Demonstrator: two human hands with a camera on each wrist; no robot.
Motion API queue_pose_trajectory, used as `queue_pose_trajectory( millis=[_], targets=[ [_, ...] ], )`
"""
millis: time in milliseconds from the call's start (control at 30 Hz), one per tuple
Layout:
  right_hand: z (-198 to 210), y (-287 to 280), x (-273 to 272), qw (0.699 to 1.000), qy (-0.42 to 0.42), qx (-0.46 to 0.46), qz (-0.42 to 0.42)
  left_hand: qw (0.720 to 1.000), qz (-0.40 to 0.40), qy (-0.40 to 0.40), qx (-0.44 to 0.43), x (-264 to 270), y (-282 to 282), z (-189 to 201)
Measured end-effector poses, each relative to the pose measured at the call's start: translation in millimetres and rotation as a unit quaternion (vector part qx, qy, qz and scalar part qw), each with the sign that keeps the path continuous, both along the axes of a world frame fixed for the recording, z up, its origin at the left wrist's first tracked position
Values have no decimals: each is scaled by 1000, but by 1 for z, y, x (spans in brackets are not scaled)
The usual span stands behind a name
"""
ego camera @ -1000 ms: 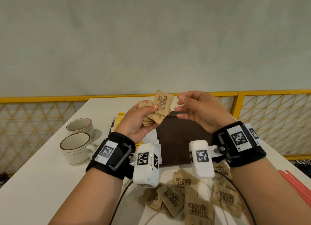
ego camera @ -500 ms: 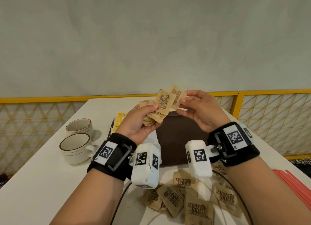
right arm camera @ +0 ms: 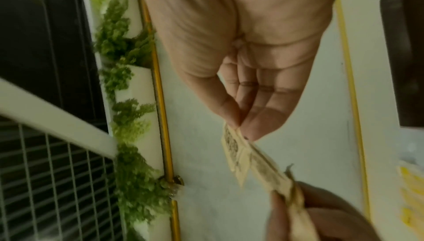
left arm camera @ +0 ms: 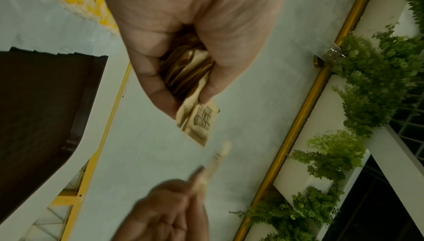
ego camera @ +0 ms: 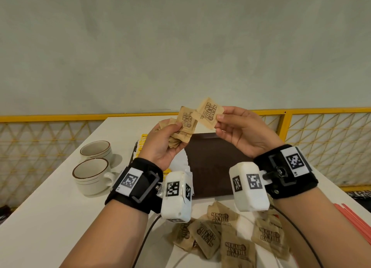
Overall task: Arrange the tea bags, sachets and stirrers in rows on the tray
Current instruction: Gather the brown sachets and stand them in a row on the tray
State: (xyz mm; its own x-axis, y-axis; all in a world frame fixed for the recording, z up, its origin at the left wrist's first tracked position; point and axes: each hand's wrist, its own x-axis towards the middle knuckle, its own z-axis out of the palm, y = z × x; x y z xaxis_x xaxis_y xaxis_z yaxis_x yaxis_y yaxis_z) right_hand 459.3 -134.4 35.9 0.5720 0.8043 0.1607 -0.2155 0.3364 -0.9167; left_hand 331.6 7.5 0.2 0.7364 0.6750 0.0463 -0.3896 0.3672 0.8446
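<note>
A: What is held at the centre of the head view?

B: A bunch of brown sugar sachets [ego camera: 181,132] is clasped in the left hand [ego camera: 163,145], fingers and thumb curled round it. A single sachet [ego camera: 209,112] is pinched at its right edge between thumb and fingertips of the right hand [ego camera: 244,134], just above and right of the bunch, its corner overlapping the front packet.

A: Where is the tray?

B: The dark brown tray [ego camera: 212,167] is seen below and behind the hands on the white table [ego camera: 50,217]; no sachet is seen on it. More loose sachets [ego camera: 224,237] are scattered at the lower centre, red stirrers [ego camera: 359,223] at the lower right edge, yellow tea bags [ego camera: 143,141] partly hidden by the left hand.

A: How will a sachet handle?

B: It is judged light, thin and crinkly, the paper limp, the grains shifting inside. A pinch at one sealed edge is advised, so it can be laid flat in a row.
</note>
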Motion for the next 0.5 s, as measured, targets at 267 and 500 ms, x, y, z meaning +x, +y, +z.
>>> queue_pose_trajectory(
  millis=[267,500],
  targets=[
    [-14,14,-10,995,-47,-88,-4,994,-17,33,103,2,-14,4],
    [-9,9,-3,997,-33,-73,-3,993,-116,18,6,0,-10,4]
  ],
)
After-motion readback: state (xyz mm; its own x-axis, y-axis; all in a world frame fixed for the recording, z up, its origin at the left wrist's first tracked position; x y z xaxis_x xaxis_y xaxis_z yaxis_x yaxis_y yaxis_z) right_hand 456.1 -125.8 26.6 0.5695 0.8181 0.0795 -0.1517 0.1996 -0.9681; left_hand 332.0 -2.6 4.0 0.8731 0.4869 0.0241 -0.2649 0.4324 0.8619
